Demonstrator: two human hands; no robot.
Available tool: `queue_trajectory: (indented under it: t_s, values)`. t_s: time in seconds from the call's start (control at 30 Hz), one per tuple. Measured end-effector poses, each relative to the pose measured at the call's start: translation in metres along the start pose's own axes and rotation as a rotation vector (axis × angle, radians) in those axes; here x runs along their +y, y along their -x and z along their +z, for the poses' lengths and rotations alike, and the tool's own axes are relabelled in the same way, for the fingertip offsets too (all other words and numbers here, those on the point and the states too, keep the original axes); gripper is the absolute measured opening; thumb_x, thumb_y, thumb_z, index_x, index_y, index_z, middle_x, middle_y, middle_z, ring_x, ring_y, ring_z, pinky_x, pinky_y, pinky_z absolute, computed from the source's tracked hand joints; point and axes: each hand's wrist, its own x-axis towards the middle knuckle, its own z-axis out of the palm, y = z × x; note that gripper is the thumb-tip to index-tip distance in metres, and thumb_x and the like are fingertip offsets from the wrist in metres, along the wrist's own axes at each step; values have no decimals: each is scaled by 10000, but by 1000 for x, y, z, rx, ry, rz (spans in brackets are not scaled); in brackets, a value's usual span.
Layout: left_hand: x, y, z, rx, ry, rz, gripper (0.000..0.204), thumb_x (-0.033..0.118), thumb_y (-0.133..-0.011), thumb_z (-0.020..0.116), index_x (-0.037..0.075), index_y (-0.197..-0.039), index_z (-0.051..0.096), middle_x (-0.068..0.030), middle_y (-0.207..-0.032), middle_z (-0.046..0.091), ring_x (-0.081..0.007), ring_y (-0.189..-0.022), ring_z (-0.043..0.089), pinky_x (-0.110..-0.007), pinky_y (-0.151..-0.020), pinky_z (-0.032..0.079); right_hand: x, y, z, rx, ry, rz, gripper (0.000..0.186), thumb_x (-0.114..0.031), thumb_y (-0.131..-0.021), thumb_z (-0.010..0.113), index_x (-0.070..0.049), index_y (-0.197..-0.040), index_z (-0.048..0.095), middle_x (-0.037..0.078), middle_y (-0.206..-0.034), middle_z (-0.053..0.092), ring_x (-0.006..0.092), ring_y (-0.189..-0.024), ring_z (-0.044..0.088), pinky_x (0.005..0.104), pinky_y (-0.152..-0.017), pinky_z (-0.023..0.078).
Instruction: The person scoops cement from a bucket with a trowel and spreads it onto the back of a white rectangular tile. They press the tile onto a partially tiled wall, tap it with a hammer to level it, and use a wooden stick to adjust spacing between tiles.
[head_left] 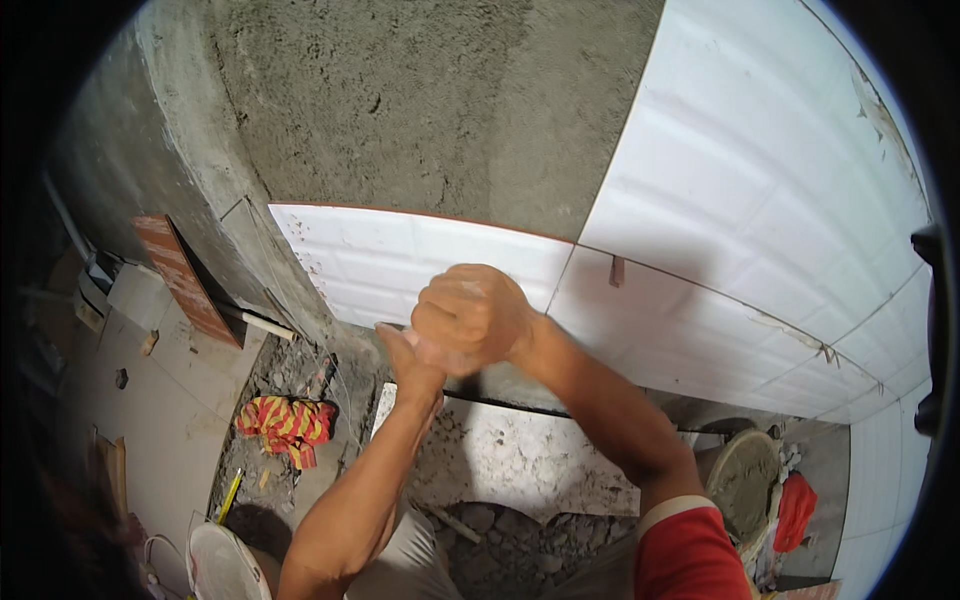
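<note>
My right hand (478,312) is closed in a fist in front of the lower white wall tile (370,245). My left hand (412,368) sits just below and to the left of it, overlapping it in view, with the thumb side showing. The right fist hides most of the left fingers, and whatever is inside the fist does not show. The tile stands against the wall with its brown top edge below a rough grey mortar patch (430,110). Its right end meets another white tile (640,310).
Below the hands lies a speckled white board (520,450) over rubble. A mortar bucket (745,480) and red cloth (795,512) stand at right. At left are red-and-yellow cloth (285,425), a leaning brown tile (187,280), a yellow tape measure (230,497) and another bucket (225,565).
</note>
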Motion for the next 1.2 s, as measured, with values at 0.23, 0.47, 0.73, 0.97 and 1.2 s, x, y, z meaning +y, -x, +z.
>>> queue_trajectory:
  t_s: [0.23,0.47,0.73,0.97,1.2]
  values:
    - [11,-3,-2,-132,187,-124,1242,386,-897,789,-162,-1518,-137,-306,-1496,371,-270,-1301,504,-326,-1049,466,-17,-1,-12,-52,-39,168,248,-192,-805,737,-82,-689,547,54,-649,524,233,-553,588,368,-508,492]
    - [19,1,12,68,-44,-58,1057,650,-803,792,-193,-1207,298,-300,-1206,467,-356,-1096,611,-442,-838,617,-112,99,-12,-289,-150,579,193,-210,-893,690,-49,-806,630,117,-726,611,295,-629,651,424,-562,543]
    - [23,0,14,85,-6,-61,1143,661,-741,834,-215,-1224,281,-321,-1197,442,-354,-1053,627,-429,-780,650,-118,161,25,-514,-230,467,259,-281,-940,620,-54,-818,650,131,-751,669,333,-699,674,455,-637,555]
    - [25,-1,13,102,26,-56,1096,632,-750,845,-211,-1203,310,-281,-1081,505,-330,-872,674,-396,-668,651,-82,97,38,-703,-287,86,246,-267,-794,655,-83,-634,624,104,-617,661,307,-579,666,439,-557,530]
    - [28,-1,6,25,34,-151,1069,614,-744,855,-191,-1192,313,-257,-1048,529,-312,-822,684,-386,-690,655,-32,92,39,-817,-167,141,244,-287,-782,582,-125,-616,658,99,-612,680,309,-575,684,457,-550,539]
